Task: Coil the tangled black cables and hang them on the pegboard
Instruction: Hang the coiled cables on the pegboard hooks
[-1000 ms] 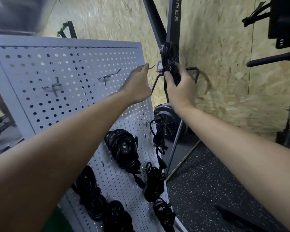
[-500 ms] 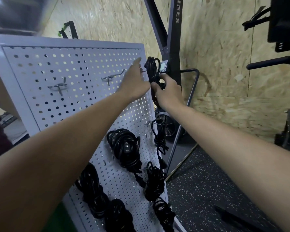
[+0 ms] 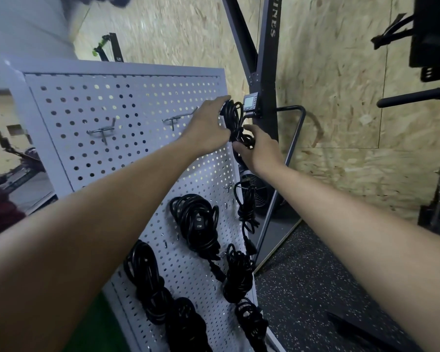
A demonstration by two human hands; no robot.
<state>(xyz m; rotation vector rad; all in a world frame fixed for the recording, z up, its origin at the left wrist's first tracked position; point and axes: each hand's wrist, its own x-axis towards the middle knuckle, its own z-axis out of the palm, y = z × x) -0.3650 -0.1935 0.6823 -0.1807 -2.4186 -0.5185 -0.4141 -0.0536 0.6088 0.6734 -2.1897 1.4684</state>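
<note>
Coiled cable [image 3: 235,123] held at the upper right corner of the pegboard [image 3: 112,97], above the other hung coils [image 3: 193,224]. Risk: if released before a loop seats on a hook, which the 2 hands hide, the coil may drop or spring apart. Left hand [image 3: 208,128] reaches forward, fingers curled over the top loops. Right hand [image 3: 261,148] grips the lower bundle.

Bare forearms lead to bare hands, the left hand [image 3: 208,128] and the right hand [image 3: 262,151].
</note>
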